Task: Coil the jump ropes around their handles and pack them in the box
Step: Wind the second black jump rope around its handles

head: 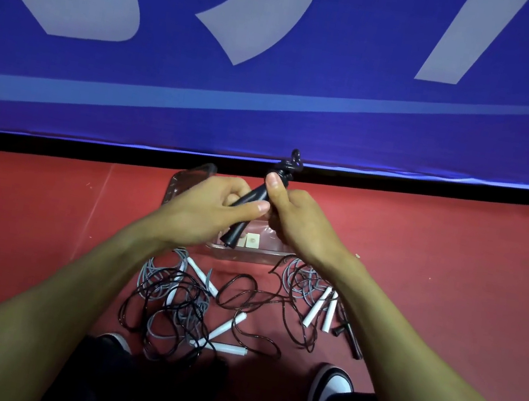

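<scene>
Both hands meet above a clear plastic box on the red floor. My left hand and my right hand grip the black handles of a jump rope, held together and tilted. Its black cord is bunched in loops above my right thumb. On the floor near me lie loose ropes: a black cord, a grey rope with white handles, two more white handles and another black handle at the right.
A blue banner with pale letters hangs just behind the box, its black bottom edge at floor level. My two shoes stand at the bottom of the view beside the tangle of cords.
</scene>
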`<control>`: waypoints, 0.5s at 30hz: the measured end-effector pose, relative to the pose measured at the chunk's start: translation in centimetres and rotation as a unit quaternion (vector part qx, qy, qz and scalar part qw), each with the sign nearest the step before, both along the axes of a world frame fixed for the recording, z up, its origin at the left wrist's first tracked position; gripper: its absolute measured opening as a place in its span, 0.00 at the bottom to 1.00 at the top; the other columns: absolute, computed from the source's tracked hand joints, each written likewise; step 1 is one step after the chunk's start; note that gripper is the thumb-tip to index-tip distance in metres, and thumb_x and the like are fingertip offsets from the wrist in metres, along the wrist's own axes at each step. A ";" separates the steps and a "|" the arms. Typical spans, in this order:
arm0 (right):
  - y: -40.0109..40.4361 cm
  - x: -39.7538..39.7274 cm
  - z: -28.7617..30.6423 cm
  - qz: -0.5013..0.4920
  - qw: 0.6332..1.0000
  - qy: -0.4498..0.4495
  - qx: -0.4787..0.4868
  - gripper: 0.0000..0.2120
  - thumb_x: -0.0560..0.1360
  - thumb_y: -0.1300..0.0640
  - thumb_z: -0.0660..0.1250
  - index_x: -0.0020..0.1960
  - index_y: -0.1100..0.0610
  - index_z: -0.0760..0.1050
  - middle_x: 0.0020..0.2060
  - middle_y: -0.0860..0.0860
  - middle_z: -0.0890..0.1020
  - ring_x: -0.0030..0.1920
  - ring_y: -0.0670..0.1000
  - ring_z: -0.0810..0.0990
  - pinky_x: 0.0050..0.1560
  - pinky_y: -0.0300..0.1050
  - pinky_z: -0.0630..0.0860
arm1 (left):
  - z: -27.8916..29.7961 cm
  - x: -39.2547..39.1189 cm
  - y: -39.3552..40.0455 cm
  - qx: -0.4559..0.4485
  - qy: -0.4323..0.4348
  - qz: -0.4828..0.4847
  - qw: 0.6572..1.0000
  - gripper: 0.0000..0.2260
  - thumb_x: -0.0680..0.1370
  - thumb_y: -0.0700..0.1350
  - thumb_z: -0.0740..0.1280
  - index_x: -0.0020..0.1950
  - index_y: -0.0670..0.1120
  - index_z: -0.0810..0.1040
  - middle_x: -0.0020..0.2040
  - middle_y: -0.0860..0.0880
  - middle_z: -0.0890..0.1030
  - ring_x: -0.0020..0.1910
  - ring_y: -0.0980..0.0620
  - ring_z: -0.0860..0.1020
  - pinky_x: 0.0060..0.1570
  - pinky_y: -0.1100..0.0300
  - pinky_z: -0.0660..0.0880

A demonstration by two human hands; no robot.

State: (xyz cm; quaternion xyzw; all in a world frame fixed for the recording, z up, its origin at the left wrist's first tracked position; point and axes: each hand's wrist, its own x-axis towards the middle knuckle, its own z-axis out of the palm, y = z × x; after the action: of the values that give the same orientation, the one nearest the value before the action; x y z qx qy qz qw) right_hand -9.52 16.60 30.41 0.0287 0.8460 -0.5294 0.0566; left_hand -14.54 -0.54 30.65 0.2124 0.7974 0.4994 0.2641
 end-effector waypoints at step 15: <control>-0.6 0.0 -0.3 -0.056 0.998 0.013 0.040 0.28 0.81 0.38 0.58 0.28 0.54 0.68 0.21 0.44 0.65 0.24 0.44 0.63 0.26 0.36 0.59 | -0.8 1.1 0.9 -0.107 0.188 0.010 0.976 0.10 0.83 0.52 0.61 0.55 0.46 0.69 0.45 0.47 0.79 0.44 0.46 0.79 0.46 0.46 0.76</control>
State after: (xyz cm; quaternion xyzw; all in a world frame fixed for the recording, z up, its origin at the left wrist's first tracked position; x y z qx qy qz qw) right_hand -9.52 15.98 30.12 0.0714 0.8644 -0.4975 0.0148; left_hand -13.39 0.40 29.90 0.2654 0.8836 0.3649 0.1253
